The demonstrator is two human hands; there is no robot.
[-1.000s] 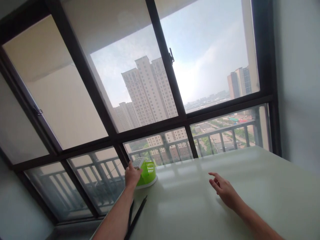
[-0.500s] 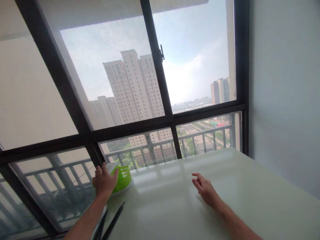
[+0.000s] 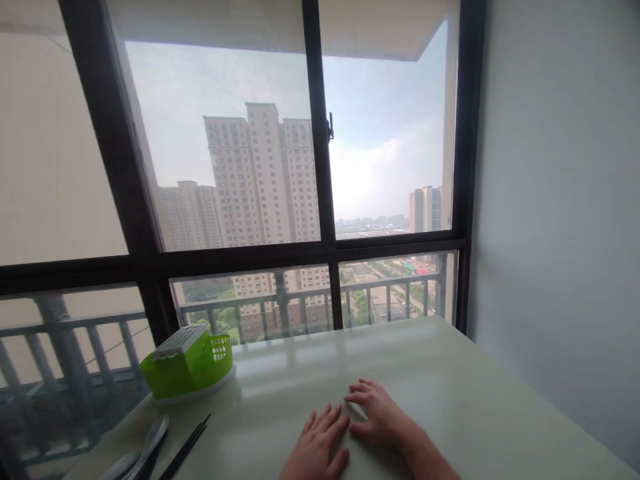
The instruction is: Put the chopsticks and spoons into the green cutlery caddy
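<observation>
High-rise flat, dining table [image 3: 450,400], green cutlery holder [image 3: 187,363], chopsticks [image 3: 185,450], balcony window [image 3: 320,167]

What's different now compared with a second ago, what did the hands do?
The left hand let go of the green basket and drew back to lie flat on the table beside the right hand, which also came down. Basket, chopsticks and spoons stayed put.

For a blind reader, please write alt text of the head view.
Two bare hands, left hand and right hand, rest flat, side by side, on a pale table. A green basket, spoons and black chopsticks lie left, before a window.
</observation>
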